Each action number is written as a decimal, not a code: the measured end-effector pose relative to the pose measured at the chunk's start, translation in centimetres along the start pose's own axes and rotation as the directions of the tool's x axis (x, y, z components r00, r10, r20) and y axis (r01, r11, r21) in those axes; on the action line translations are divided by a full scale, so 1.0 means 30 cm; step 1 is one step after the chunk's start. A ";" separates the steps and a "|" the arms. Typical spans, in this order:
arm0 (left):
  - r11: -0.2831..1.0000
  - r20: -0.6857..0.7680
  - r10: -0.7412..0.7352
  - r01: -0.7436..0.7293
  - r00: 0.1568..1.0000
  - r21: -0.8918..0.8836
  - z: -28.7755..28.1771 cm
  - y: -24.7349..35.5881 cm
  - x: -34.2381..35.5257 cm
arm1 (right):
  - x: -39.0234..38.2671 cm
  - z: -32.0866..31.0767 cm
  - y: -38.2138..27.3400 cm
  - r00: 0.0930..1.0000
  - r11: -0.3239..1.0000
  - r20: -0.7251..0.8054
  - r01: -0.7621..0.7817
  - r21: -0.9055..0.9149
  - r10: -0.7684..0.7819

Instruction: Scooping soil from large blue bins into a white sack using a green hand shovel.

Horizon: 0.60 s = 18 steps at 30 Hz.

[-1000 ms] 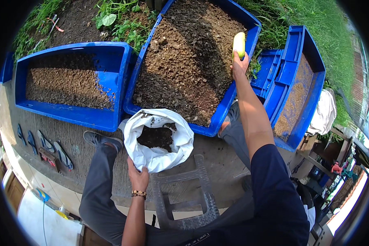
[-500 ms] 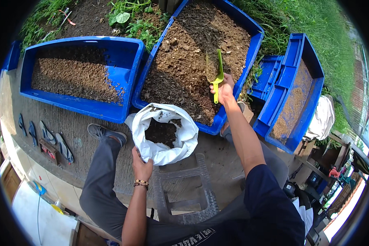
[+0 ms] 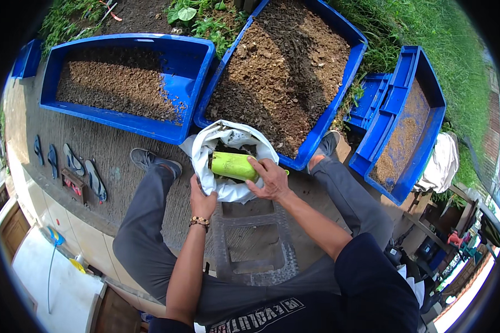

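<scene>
My right hand (image 3: 273,180) grips a lime-green scoop (image 3: 232,165), which lies tipped on its side over the mouth of a white sack (image 3: 232,192). The scoop's rounded back faces up, so whatever is in it is hidden. At the sack's near left side, my left hand (image 3: 202,198) holds the rolled rim between thumb and fingers. Dark soil-like stuff shows in part inside the sack. Just beyond stands a large blue bin (image 3: 330,108) filled with brown crumbly material (image 3: 294,61), with a darker strip running through it.
A second blue bin (image 3: 128,127) with brown granules stands at left. Another blue bin (image 3: 436,125) holds lighter grains at right. A grey plastic stool (image 3: 250,221) is between my legs, below the sack. Sandals (image 3: 74,158) lie on the concrete at left; grass (image 3: 428,33) grows behind.
My right hand has brought the scoop from the middle bin back to the sack and turned it over its mouth. My left hand stays on the sack's rim.
</scene>
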<state>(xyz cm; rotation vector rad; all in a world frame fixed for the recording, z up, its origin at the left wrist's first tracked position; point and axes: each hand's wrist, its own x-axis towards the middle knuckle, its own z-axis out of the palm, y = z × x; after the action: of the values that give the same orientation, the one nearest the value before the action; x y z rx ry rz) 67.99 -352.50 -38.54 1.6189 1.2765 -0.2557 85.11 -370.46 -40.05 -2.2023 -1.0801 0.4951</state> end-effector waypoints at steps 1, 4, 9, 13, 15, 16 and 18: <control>1.000 0.013 -0.013 0.013 1.000 -0.012 0.003 -0.005 0.002 | -0.009 0.002 0.019 0.999 0.999 -0.031 -0.030 0.031 0.031; 0.997 0.032 -0.074 0.074 0.997 0.007 -0.005 0.023 -0.009 | 0.089 -0.023 0.097 0.941 0.988 -0.308 -0.115 0.099 0.140; 0.997 -0.015 0.040 -0.039 0.999 0.070 -0.018 0.031 -0.027 | 0.447 -0.161 0.524 0.645 0.882 -0.607 -0.400 0.248 0.464; 0.993 -0.001 0.003 -0.003 1.000 0.119 -0.028 0.096 -0.042 | 0.739 -0.325 0.810 0.483 0.716 -0.574 -0.634 0.292 0.662; 0.997 0.027 0.017 -0.019 0.999 0.069 0.001 0.116 -0.033 | 0.853 -0.424 0.944 0.486 0.717 -0.575 -0.637 0.284 0.659; 0.998 0.047 0.024 -0.026 0.999 0.051 0.033 0.127 -0.021 | 0.878 -0.475 1.029 0.517 0.757 -0.591 -0.593 0.275 0.619; 0.999 0.029 -0.027 0.026 0.999 0.046 -0.018 0.112 -0.035 | 0.943 -0.380 0.943 0.589 0.720 -0.415 -0.579 0.383 0.694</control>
<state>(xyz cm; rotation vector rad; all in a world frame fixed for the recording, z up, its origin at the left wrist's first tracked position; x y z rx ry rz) 70.10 -352.46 -35.66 1.6314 1.2784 -0.3262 124.44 -365.17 -52.52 -2.2810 0.1111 0.2288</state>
